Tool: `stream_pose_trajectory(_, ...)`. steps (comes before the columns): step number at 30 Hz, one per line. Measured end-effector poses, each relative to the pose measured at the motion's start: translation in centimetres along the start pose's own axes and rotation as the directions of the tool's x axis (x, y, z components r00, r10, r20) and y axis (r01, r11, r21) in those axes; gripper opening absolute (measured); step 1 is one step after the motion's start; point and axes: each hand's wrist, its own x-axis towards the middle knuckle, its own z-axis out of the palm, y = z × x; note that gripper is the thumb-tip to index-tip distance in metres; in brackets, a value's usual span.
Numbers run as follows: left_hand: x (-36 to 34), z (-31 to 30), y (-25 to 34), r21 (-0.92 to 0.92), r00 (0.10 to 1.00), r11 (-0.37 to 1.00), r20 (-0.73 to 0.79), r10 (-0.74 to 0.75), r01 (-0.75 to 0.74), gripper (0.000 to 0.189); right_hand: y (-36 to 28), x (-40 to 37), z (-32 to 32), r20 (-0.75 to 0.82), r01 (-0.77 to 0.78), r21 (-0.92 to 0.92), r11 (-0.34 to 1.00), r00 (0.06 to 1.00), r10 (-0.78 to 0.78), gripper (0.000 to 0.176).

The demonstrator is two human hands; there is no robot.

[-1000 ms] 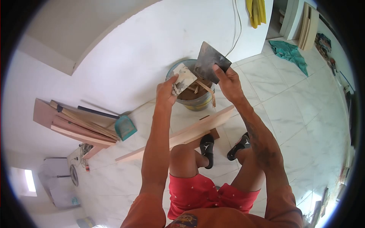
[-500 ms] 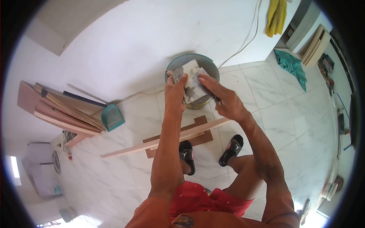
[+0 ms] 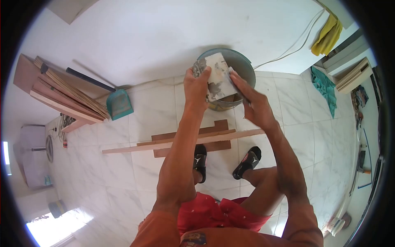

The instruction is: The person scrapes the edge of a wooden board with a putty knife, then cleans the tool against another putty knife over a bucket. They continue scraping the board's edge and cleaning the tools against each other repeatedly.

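Two hands meet over the bucket (image 3: 245, 68) in the head view, the only one we have. Our left hand (image 3: 196, 88) is clamped on the near-left edge of a pale plate (image 3: 217, 62), thumb across its dark-smeared face; that plate is tilted above the bucket's mouth. Our right hand (image 3: 256, 103) is closed on a thin grey plate (image 3: 236, 87), fingers stretched along it and thumb out of sight. The thin plate stands nearly edge-on beside the pale plate's right side, though whether the two touch along their whole length we cannot tell. To scrape well, we would judge, the left grip should be firm and steady, so the right hand does the moving; a shallow angle, light even pressure and strokes running off toward the edge should lift the smears cleanly. Our left fingertips had best be tucked behind the plate, away from the edge. Both plates are best worked over the bucket, so crumbs fall inside and not on the pale board (image 3: 123, 149) or the tiled floor (image 3: 152, 101) near our sandals (image 3: 200, 159).
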Motion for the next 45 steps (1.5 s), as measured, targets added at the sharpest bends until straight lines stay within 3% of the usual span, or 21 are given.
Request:
stream_pose_trajectory(3,0.0,-0.1,-0.6,0.035,0.999,0.999,-0.010,0.032,-0.031,0.033,0.6,1.1,0.9,-0.031,-0.138,0.082,0.987,0.989,0.141,0.087)
stream_pose_trajectory(6,-0.1,0.3,-0.1,-0.011,1.000,1.000,-0.013,-0.011,0.011,0.035,-0.9,-0.2,0.6,-0.047,-0.120,0.009,0.993,0.992,0.121,0.084)
stream_pose_trajectory(14,0.5,1.3,-0.6,-0.011,1.000,1.000,-0.010,-0.005,0.004,0.040,-1.4,-0.8,0.0,-0.060,-0.402,0.087,0.911,0.911,0.408,0.061)
stream_pose_trajectory(16,0.6,1.5,-1.9,0.062,0.999,0.997,-0.002,0.043,-0.042,0.040,-2.2,-0.5,-0.7,-0.013,-0.508,0.095,0.856,0.859,0.512,0.058)
stream_pose_trajectory(18,0.7,2.0,-2.3,0.114,0.996,0.990,0.000,0.086,-0.085,0.038,-2.7,0.8,-1.9,0.056,-0.662,0.063,0.747,0.749,0.660,0.057)
stream_pose_trajectory(20,0.7,2.5,-1.8,0.140,0.993,0.984,-0.021,0.115,-0.111,0.034,-1.7,-0.9,-1.5,-0.016,-0.510,0.004,0.860,0.860,0.510,0.056)
stream_pose_trajectory(22,0.3,2.7,-1.0,0.109,0.995,0.990,-0.019,0.095,-0.092,0.035,-1.3,-2.3,-1.9,-0.036,-0.454,-0.031,0.891,0.891,0.453,0.056)
stream_pose_trajectory(24,0.6,2.8,-0.8,0.122,0.995,0.987,0.003,0.101,-0.101,0.036,-1.2,-2.3,-2.5,-0.016,-0.478,-0.036,0.878,0.879,0.477,0.056)
stream_pose_trajectory(27,1.2,3.1,-1.3,0.146,0.996,0.986,0.050,0.076,-0.082,0.037,-2.4,-1.7,-3.4,0.039,-0.625,0.032,0.780,0.780,0.624,0.058)
stream_pose_trajectory(30,1.0,3.5,-1.5,0.066,0.996,0.997,0.074,-0.049,0.045,0.037,-1.8,-1.9,-2.8,-0.084,-0.440,0.084,0.894,0.891,0.446,0.065)
stream_pose_trajectory(33,0.7,3.6,-1.1,0.045,0.987,0.990,0.081,-0.140,0.136,0.035,-1.3,-2.1,-2.4,-0.161,-0.178,-0.118,0.977,0.974,0.158,0.076)
stream_pose_trajectory(36,0.4,3.5,-1.5,0.093,0.974,0.974,0.077,-0.213,0.205,0.033,0.9,-2.3,-1.7,-0.151,-0.082,-0.192,0.978,0.987,0.053,0.085)
stream_pose_trajectory(39,0.6,2.9,-0.9,0.045,0.975,0.976,0.067,-0.214,0.212,0.033,1.2,-1.8,-1.5,-0.133,-0.152,-0.065,0.986,0.981,0.142,0.064)
stream_pose_trajectory(42,0.3,2.8,-0.2,-0.015,0.963,0.971,0.136,-0.232,0.237,0.033,2.7,-2.0,-1.4,-0.075,-0.196,-0.055,0.979,0.979,0.192,0.088)
stream_pose_trajectory(45,0.5,2.5,0.6,0.120,0.980,0.973,-0.024,-0.196,0.198,0.030,2.2,-1.7,-1.0,-0.091,-0.104,-0.146,0.984,0.992,0.091,0.086)
